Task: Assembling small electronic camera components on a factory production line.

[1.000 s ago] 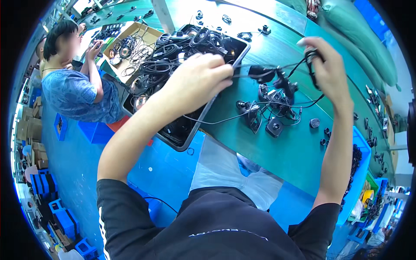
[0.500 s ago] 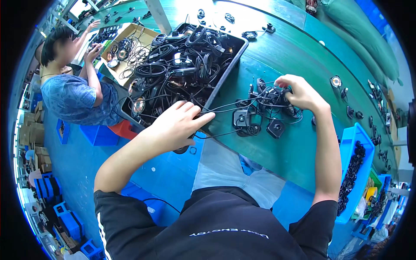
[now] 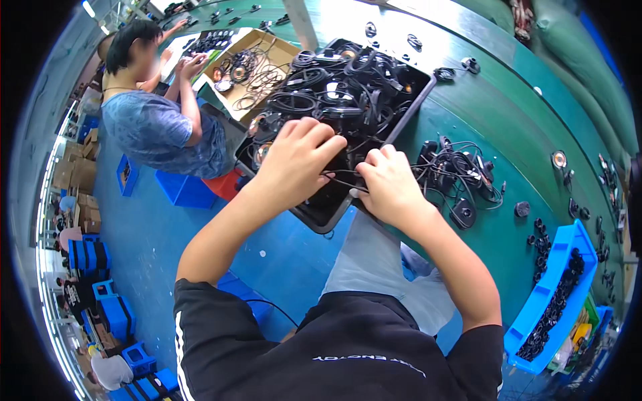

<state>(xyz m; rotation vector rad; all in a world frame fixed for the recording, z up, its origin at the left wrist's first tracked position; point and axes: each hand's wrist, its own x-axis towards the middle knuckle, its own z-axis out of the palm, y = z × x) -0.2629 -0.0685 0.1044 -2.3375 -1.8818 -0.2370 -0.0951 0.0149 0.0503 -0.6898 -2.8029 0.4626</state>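
A black crate [image 3: 425,91] in front of me is heaped with coiled black cables [image 3: 328,83] and dark round parts. Over its near end, my left hand [image 3: 297,160] is closed on black cables. Just right of it, at the crate's right rim, my right hand [image 3: 388,184] pinches the same black cables [image 3: 344,182]. These run on under my right hand to a tangled pile of cabled black devices [image 3: 445,174] on the green table [image 3: 428,244]. Several of those devices have squarish, rounded bases. My fingertips are partly hidden behind the hands.
A cardboard box [image 3: 284,53] of cables stands beyond the crate, with a co-worker [image 3: 150,127] seated beside it. On the right sits a blue bin [image 3: 521,321] of small black parts. Loose parts and coils [image 3: 445,75] lie along the table. A blue crate [image 3: 184,189] is on the floor.
My right hand has left the pile and moved left along the cables to beside my left hand. The left hand now grips the cables over the crate. The whole view has shifted.
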